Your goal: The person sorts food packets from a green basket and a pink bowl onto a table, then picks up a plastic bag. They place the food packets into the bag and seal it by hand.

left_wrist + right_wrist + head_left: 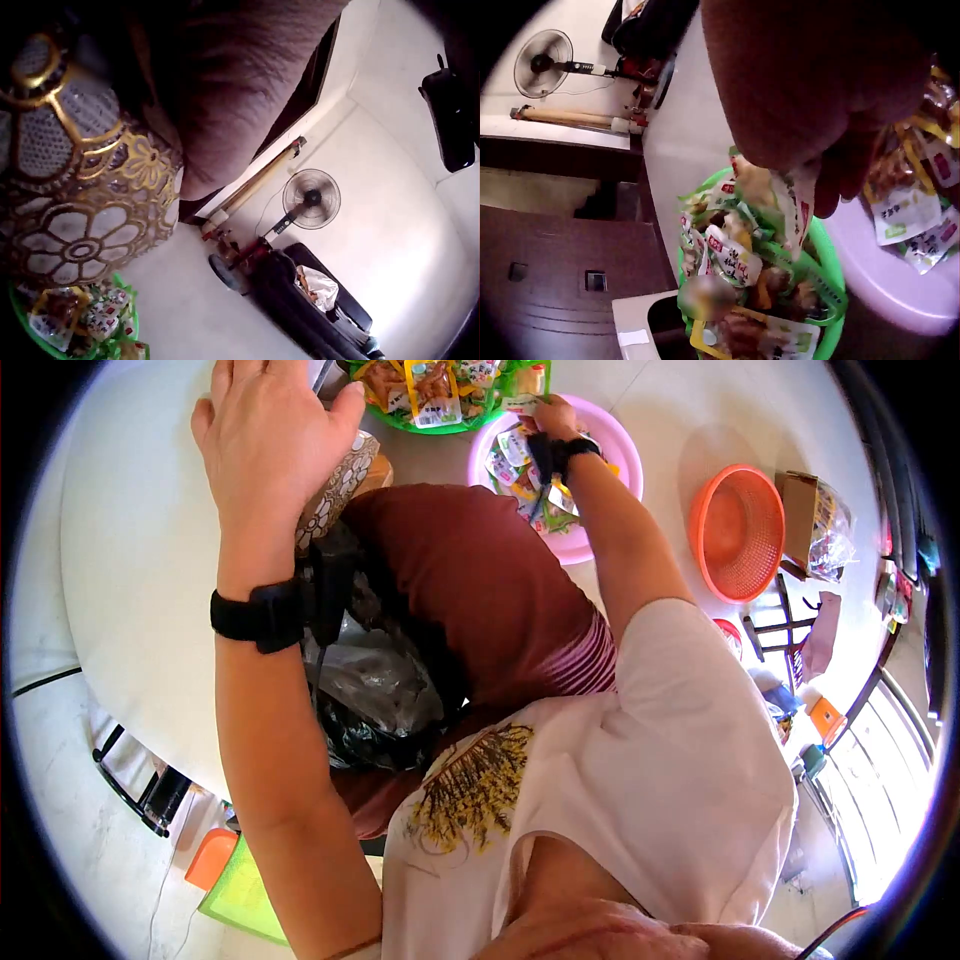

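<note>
My right hand [556, 420] pinches a small snack packet [521, 403] between the fingers, over the gap between a pink basin and a green basket. In the right wrist view the packet [799, 202] overlaps the basket's contents. Several packets [515, 448] of the same sort lie in the pink basin [628, 452]. More packets [735, 259] fill the green basket [832, 274]. My left hand [270, 445] lies with fingers extended over the white tabletop [130, 540], beside a gold flower-patterned surface [82, 225], and holds nothing visible.
A black plastic bag [370, 690] lies by my lap, under the left forearm. To the right stand an orange basket [740, 535] and a cardboard box [800, 515]. A standing fan [311, 197] and a dark sofa [300, 315] are farther off.
</note>
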`<state>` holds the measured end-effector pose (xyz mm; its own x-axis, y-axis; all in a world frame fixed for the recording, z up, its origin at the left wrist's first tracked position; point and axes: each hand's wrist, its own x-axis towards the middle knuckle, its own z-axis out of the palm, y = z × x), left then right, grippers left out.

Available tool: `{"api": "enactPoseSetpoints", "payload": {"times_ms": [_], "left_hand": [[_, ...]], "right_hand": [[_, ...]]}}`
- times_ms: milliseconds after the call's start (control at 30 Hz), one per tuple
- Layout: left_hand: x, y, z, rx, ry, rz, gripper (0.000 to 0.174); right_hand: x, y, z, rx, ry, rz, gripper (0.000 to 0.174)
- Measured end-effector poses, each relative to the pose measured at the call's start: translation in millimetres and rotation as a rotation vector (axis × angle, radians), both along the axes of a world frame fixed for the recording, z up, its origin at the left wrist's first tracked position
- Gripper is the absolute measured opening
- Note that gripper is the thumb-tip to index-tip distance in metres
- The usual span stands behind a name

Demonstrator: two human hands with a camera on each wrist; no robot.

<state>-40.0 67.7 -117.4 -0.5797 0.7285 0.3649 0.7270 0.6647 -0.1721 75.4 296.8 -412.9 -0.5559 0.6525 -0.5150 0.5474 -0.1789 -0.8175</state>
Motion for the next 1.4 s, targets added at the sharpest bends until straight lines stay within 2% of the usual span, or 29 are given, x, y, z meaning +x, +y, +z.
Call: {"api": "enactPoseSetpoints", "payload": {"times_ms": [67, 133, 200, 267, 400, 433, 500, 567, 600, 667, 800, 833, 967, 1033, 1167, 1267, 1300, 1400], "left_hand": [[0, -1, 0, 0.004, -0.005, 0.004, 0.056], [1, -1, 1, -0.012, -0.004, 0.022, 0.056], [1, 0, 1, -0.022, -0.002, 0.032, 0.056], [2, 0, 3, -0.026, -0.010, 0.045, 0.057], [3, 2, 5, -0.051, 0.003, 0.068, 0.056], [3, 2, 4, -0.066, 0.016, 0.073, 0.056], [4, 3, 4, -0.039, 0.002, 0.064, 0.055], [4, 2, 5, -0.015, -0.009, 0.054, 0.055], [4, 2, 4, -0.005, -0.014, 0.046, 0.055], [3, 1, 3, 0.010, -0.015, 0.031, 0.055], [13, 8, 12, 0.009, -0.086, 0.077, 0.057], [17, 10, 15, 0.002, -0.131, 0.108, 0.058], [17, 11, 15, -0.005, -0.105, 0.100, 0.057], [17, 11, 13, -0.036, -0.068, 0.125, 0.058], [19, 11, 15, 0.018, -0.106, 0.079, 0.058], [17, 9, 13, 0.040, -0.092, 0.074, 0.057], [17, 10, 13, 0.033, -0.081, 0.092, 0.057], [14, 6, 12, 0.025, -0.074, 0.076, 0.056]], "right_hand": [[32, 13, -25, 0.430, -0.117, 0.244, 0.025], [69, 19, -36, 0.350, -0.081, 0.315, 0.026], [104, 11, -29, -0.026, -0.055, 0.148, 0.027], [133, 11, -38, 0.523, -0.221, 0.414, 0.028], [115, -10, -15, 0.801, -0.134, 0.429, 0.027], [100, -17, -7, 0.702, -0.004, 0.456, 0.027], [58, -29, -10, 0.598, 0.071, 0.540, 0.030], [15, -42, -33, 0.593, 0.193, 0.580, 0.034], [-1, -54, -10, 0.605, 0.189, 0.594, 0.036], [-40, -65, -34, 0.640, 0.301, 0.660, 0.041], [-87, -82, -55, 0.753, 0.101, 0.725, 0.043], [-92, -87, -55, 0.799, 0.023, 0.724, 0.043], [-104, -92, -39, 0.528, -0.240, 0.679, 0.047], [-114, -99, -49, 0.659, -0.299, 0.708, 0.044], [-117, -87, -63, 0.699, -0.137, 0.639, 0.034], [-120, -83, -72, 0.566, -0.081, 0.494, 0.026], [-114, -81, -74, 0.464, 0.024, 0.442, 0.021], [-83, -71, -17, 0.482, 0.118, 0.599, 0.026]]}}
